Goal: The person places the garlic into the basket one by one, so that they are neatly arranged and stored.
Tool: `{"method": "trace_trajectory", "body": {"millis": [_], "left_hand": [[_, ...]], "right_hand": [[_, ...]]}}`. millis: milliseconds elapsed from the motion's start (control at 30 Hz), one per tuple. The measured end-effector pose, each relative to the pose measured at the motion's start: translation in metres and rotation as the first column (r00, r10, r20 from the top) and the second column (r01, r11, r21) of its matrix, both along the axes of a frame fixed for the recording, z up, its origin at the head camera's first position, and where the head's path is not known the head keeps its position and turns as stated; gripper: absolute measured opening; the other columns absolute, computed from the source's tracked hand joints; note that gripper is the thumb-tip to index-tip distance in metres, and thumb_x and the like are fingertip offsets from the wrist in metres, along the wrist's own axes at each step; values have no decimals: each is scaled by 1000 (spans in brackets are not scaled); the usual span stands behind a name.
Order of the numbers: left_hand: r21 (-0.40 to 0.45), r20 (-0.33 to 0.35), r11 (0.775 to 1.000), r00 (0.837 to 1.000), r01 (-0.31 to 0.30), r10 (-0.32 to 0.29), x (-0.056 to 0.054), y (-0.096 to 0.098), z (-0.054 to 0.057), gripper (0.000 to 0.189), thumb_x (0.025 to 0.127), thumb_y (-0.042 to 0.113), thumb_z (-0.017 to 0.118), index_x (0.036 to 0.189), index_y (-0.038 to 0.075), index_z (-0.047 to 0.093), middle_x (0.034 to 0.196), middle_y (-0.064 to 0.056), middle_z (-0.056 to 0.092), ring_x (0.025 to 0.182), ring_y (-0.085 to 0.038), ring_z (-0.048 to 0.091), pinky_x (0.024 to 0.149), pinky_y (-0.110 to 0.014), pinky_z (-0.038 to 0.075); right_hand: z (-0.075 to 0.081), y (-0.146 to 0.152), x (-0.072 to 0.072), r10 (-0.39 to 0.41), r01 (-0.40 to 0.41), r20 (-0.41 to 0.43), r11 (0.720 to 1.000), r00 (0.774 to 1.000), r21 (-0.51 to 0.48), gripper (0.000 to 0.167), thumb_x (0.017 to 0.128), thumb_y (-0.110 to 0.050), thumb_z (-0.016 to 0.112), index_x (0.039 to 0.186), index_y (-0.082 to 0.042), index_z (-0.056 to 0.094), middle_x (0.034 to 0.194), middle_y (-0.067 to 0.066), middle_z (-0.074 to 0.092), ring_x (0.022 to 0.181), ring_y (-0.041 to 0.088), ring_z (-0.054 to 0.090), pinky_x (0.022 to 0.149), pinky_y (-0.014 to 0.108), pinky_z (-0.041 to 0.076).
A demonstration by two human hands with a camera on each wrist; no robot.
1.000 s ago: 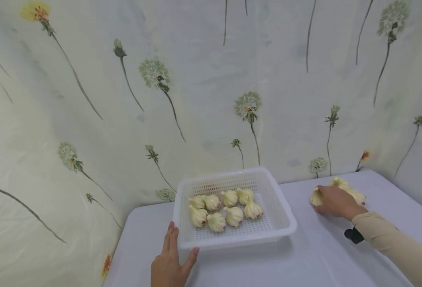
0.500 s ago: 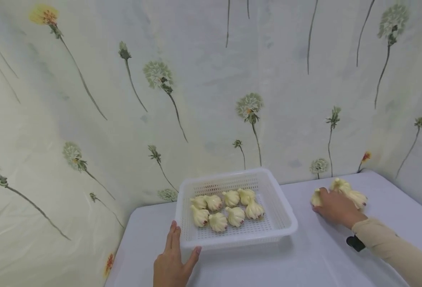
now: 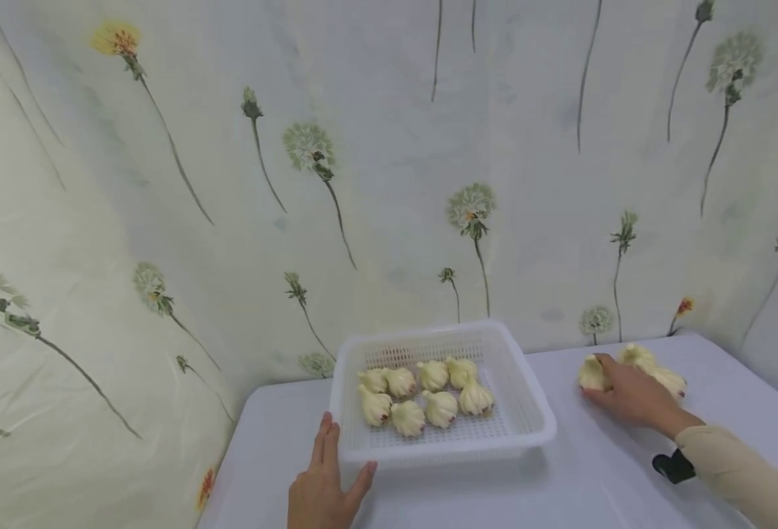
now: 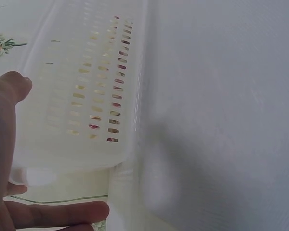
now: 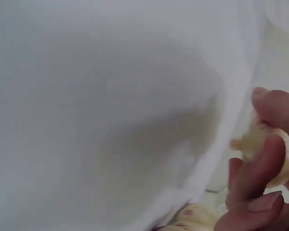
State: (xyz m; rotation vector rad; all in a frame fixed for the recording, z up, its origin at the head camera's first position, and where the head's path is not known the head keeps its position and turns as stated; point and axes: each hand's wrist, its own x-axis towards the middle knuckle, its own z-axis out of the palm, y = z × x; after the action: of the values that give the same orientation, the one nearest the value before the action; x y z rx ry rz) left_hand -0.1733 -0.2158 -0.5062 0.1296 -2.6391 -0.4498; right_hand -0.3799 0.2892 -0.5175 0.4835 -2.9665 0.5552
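Observation:
In the head view a white perforated plastic basket (image 3: 451,444) holds several garlic bulbs (image 3: 440,408) in two rough rows. My left hand (image 3: 322,488) touches the basket's near left corner with straight fingers, the thumb on its front side. The left wrist view shows that thumb (image 4: 20,85) against the basket wall. Over on the right, my right hand (image 3: 636,393) grips one garlic bulb (image 3: 591,373) between thumb and fingers. The right wrist view has the fingers curled round this bulb (image 5: 253,139), partly covering it. Two more garlic bulbs (image 3: 669,382) lie just behind that hand.
The basket stands on a table with a white cover (image 3: 428,499). A flower-printed curtain (image 3: 389,184) hangs along the back and left. A black device (image 3: 674,466) sits at my right wrist. The basket's right half holds no bulbs.
The head view has tilted slightly up, so everything sits lower in it. My right hand stays at the same garlic bulb, which now shows more clearly between thumb and fingers. The left hand keeps its place.

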Motion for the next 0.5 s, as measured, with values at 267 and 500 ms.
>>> {"method": "trace_trajectory", "body": {"millis": [267,500], "left_hand": [[-30,-33,1000,999,4,-5,2,2,-1,83,92,60,75,147,1,56,161,-13,52,41,-2,22,41,-21,27],[0,-31,1000,999,27,-27,3,0,0,84,94,60,73,149,0,53,163,-13,50,41,1,22,41,-20,27]], "right_hand": [[58,-59,34,-21,6,-48,956,999,-293,99,104,-52,65,160,16,20,103,27,69,73,23,59,57,33,45],[75,-109,63,111,-129,-65,883,992,-452,76,106,-40,66,161,0,32,101,10,71,71,15,61,56,29,47]]}}
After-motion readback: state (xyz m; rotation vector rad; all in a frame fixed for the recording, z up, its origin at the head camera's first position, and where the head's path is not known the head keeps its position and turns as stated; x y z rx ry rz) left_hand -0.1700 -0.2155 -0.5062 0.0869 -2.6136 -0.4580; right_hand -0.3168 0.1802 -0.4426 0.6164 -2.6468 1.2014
